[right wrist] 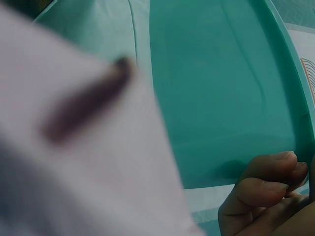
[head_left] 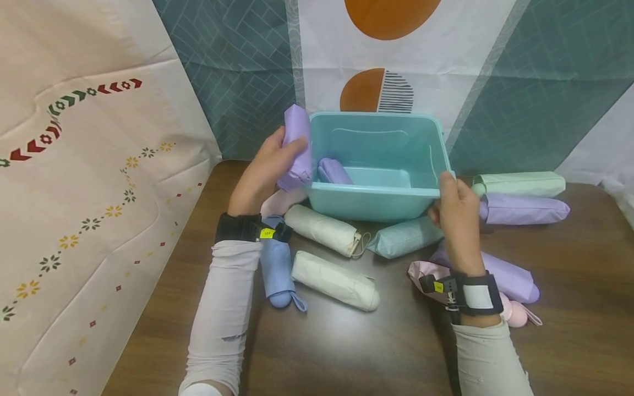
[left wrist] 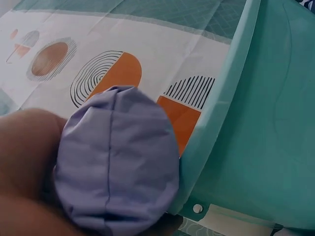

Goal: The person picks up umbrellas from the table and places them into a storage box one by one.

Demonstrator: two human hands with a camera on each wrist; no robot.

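Observation:
My left hand (head_left: 264, 170) grips a folded purple umbrella (head_left: 297, 146), held upright at the left rim of a teal plastic bin (head_left: 371, 193). In the left wrist view the rounded end of that umbrella (left wrist: 118, 162) fills the middle, beside the bin's edge (left wrist: 216, 132). Inside the bin, a second purple umbrella (head_left: 334, 171) lies at the left. My right hand (head_left: 458, 220) holds the bin's front right corner, thumb over the rim. In the right wrist view curled fingers (right wrist: 266, 182) show by the bin wall (right wrist: 211, 98); a blurred pale shape covers the left.
Around the bin on the brown table (head_left: 337, 352) lie several folded umbrellas, including blue (head_left: 277, 264), cream (head_left: 334, 279), teal (head_left: 406, 237), green (head_left: 520, 184) and pink (head_left: 517, 314). Patterned cloth (head_left: 247, 71) hangs behind, and a cream cloth (head_left: 99, 192) lies along the left.

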